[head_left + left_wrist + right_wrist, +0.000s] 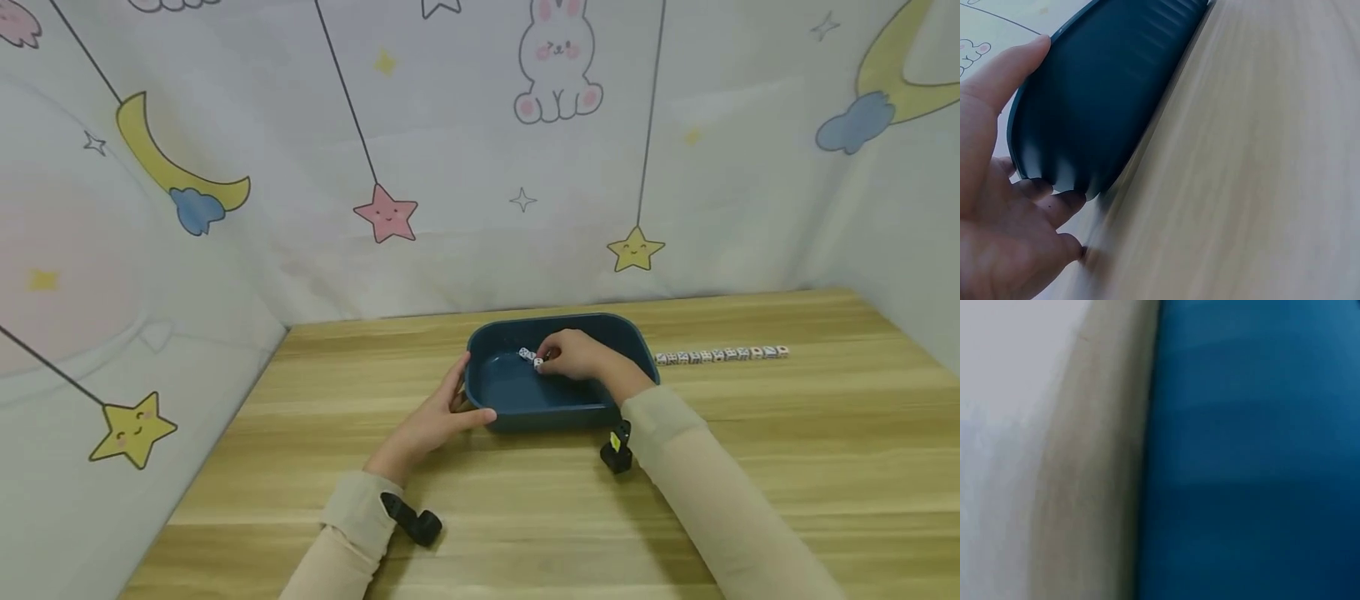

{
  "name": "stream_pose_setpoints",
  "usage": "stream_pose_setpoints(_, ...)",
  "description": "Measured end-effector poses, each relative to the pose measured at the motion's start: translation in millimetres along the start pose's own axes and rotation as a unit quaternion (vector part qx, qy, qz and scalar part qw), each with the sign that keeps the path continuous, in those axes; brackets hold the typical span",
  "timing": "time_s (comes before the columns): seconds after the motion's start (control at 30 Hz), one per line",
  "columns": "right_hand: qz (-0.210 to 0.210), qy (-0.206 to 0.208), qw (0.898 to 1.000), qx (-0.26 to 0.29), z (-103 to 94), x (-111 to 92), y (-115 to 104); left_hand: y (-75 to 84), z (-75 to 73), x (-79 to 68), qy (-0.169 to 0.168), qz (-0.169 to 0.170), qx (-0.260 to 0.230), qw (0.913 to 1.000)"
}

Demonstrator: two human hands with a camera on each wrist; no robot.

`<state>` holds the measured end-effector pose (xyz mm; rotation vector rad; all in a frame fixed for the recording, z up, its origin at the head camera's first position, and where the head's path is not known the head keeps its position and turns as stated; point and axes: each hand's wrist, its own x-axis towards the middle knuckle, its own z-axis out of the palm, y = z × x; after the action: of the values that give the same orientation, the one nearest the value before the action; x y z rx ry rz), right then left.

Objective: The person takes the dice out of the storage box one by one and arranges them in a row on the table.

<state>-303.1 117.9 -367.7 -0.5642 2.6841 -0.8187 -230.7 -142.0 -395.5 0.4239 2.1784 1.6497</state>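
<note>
A dark blue plastic basin [540,421] stands on the wooden table. My left hand [431,425] holds its near left corner, thumb on the front rim and fingers along the left side. In the left wrist view the fingertips of the left hand [1016,219] meet the basin's wall [1104,94]. My right hand [577,357] reaches into the basin and pinches a white die [538,363] between thumb and fingers. Two loose dice [524,353] lie just left of it on the basin floor. The right wrist view has only the basin's outer wall [1247,456], without the hand.
A straight row of several white dice [720,356] runs rightward across the table [825,433] from the basin's right side. Behind the table hangs a pale cloth [465,142] printed with stars, moons and a rabbit. Each wrist carries a small black camera [617,454].
</note>
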Motion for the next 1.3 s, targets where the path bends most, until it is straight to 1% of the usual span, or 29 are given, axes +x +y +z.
stream_pose_setpoints(0.17,-0.029,0.018,0.999,0.006,-8.7,-7.6,2.1,-1.5,2.7,0.8,-0.006,-0.003,-0.001,1.0)
stream_pose_setpoints(0.27,-0.046,0.023,0.999,0.011,-18.3,-14.8,1.9,-3.4,3.5,0.9,-0.003,-0.004,-0.004,1.0)
stream_pose_setpoints(0.37,-0.064,0.036,0.997,0.015,-32.9,-24.0,4.7,-4.3,4.4,1.8,-0.001,-0.005,-0.008,1.0)
stream_pose_setpoints(0.47,-0.077,0.07,0.995,0.009,-51.6,-36.1,11.4,-3.5,5.1,3.0,-0.001,-0.004,-0.01,0.9999)
stream_pose_setpoints(0.53,-0.077,0.091,0.993,-0.001,-65.5,-46.2,17.6,-2.9,5.5,3.9,-0.003,-0.001,-0.01,0.9999)
stream_pose_setpoints(0.6,-0.067,0.108,0.992,-0.014,-78.8,-57.2,25.8,-2.5,5.5,4.7,-0.002,0.004,-0.008,1.0)
stream_pose_setpoints(0.7,-0.042,0.118,0.992,-0.023,-96.9,-74.0,41.6,-1.7,4.9,5.0,0.0,0.006,-0.01,0.9999)
stream_pose_setpoints(0.8,-0.016,0.127,0.991,-0.032,-111.2,-90.0,61.7,-1.4,3.7,4.6,0.002,0.005,-0.009,0.9999)
stream_pose_setpoints(0.9,0.01,0.127,0.991,-0.04,-122.2,-105.9,85.1,-1.0,3.1,4.1,0.001,0.007,-0.008,0.9999)
stream_pose_setpoints(1.1,0.053,0.118,0.991,-0.042,-136.5,-134.5,132.1,-2.6,1.6,3.9,0.003,0.009,-0.013,0.9999)
stream_pose_setpoints(1.3,0.082,0.122,0.988,-0.049,-143.4,-153.7,168.9,-2.7,1.4,5.3,-0.003,0.012,-0.024,0.9996)
